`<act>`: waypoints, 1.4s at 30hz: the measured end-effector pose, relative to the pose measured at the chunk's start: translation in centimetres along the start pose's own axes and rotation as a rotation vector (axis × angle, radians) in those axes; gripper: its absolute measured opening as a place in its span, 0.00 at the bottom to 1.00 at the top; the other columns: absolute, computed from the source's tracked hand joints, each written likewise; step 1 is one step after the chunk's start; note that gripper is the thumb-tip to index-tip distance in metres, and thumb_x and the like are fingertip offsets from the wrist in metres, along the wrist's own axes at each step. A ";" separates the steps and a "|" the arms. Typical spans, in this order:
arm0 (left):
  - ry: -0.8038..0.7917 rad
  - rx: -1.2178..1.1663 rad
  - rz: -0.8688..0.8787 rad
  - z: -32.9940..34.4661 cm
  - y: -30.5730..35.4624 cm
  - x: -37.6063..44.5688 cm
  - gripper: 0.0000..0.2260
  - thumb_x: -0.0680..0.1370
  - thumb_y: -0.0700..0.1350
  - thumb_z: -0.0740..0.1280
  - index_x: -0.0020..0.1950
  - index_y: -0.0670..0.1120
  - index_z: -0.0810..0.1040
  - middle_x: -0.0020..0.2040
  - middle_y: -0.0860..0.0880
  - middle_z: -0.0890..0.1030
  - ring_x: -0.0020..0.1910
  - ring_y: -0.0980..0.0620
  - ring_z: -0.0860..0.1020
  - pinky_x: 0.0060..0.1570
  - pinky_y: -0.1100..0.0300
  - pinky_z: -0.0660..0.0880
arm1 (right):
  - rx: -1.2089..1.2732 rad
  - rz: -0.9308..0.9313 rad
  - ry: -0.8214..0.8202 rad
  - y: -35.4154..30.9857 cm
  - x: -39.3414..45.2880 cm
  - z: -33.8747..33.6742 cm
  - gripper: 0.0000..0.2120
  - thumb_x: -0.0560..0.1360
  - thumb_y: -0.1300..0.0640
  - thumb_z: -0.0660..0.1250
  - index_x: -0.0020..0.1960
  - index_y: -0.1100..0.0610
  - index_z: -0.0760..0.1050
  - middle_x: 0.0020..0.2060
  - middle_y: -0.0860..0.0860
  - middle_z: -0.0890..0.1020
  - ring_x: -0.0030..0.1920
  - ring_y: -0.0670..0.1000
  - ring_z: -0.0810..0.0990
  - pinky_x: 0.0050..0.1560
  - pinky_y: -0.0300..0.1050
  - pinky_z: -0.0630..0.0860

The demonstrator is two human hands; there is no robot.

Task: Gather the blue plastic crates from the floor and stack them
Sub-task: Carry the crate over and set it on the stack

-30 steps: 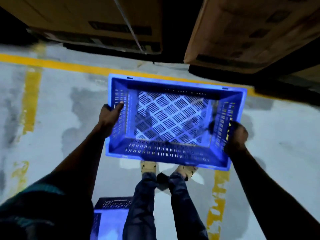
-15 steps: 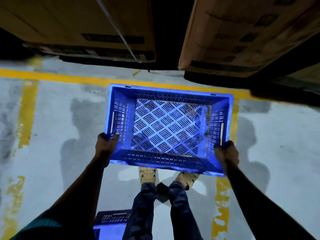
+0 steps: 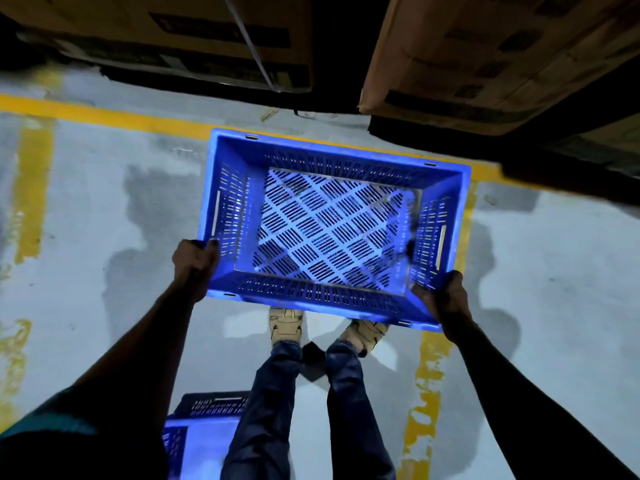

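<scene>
An empty blue plastic crate (image 3: 332,157) with slotted walls and a diamond-patterned base hangs in front of me, open side up, above the grey floor. My left hand (image 3: 194,263) grips its near-left corner. My right hand (image 3: 446,299) grips its near-right corner. Behind my legs, at the bottom of the view, part of a second blue crate (image 3: 204,420) stands on the floor, mostly hidden by my left leg and arm.
Large cardboard boxes (image 3: 485,50) on dark pallets line the far side, beyond a yellow floor line (image 3: 104,116). More worn yellow stripes (image 3: 426,393) mark the wet-looking concrete floor (image 3: 104,220). My feet (image 3: 285,325) stand just under the crate's near edge.
The crate has moved away from me and lower, and levelled out. My hands slid from its side walls to the near corners.
</scene>
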State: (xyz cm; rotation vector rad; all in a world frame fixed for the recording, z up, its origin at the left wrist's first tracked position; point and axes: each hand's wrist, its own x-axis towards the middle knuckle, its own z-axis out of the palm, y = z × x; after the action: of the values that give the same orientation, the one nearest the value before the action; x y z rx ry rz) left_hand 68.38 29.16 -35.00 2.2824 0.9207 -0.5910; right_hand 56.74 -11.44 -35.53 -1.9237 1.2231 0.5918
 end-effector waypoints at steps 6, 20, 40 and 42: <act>0.082 0.054 -0.024 -0.1 0.7 0.1 0.18 0.79 0.45 0.62 0.32 0.37 0.70 0.32 0.37 0.69 0.35 0.45 0.71 0.38 0.52 0.67 | 0.116 -0.011 0.069 -0.6 -0.6 0.9 0.27 0.68 0.62 0.78 0.55 0.60 0.62 0.50 0.54 0.75 0.47 0.53 0.74 0.43 0.46 0.69; 0.056 0.058 -0.049 -0.8 0.2 -0.5 0.16 0.72 0.44 0.68 0.56 0.36 0.76 0.53 0.36 0.81 0.53 0.36 0.79 0.52 0.48 0.76 | 0.159 0.001 0.001 0.1 -1.3 1.3 0.24 0.69 0.59 0.74 0.58 0.57 0.65 0.51 0.55 0.77 0.48 0.57 0.77 0.48 0.56 0.77; 0.075 0.028 -0.265 2.5 0.5 -3.3 0.34 0.71 0.58 0.71 0.68 0.41 0.64 0.66 0.37 0.68 0.64 0.33 0.71 0.65 0.43 0.70 | 0.142 0.156 0.197 3.1 -2.4 1.6 0.16 0.71 0.68 0.64 0.59 0.64 0.74 0.48 0.61 0.78 0.53 0.65 0.79 0.49 0.49 0.74; 0.042 0.008 -0.256 2.8 0.2 -3.4 0.35 0.70 0.59 0.72 0.68 0.41 0.65 0.66 0.37 0.69 0.63 0.34 0.72 0.65 0.43 0.71 | 0.117 0.144 0.217 3.1 -2.4 1.2 0.17 0.72 0.64 0.64 0.60 0.66 0.74 0.52 0.66 0.80 0.54 0.66 0.78 0.47 0.46 0.69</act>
State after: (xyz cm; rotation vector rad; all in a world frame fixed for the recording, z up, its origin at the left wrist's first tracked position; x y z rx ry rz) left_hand 65.81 25.63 -34.91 2.2073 1.2450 -0.6582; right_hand 52.97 -9.91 -35.65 -1.8483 1.5085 0.3820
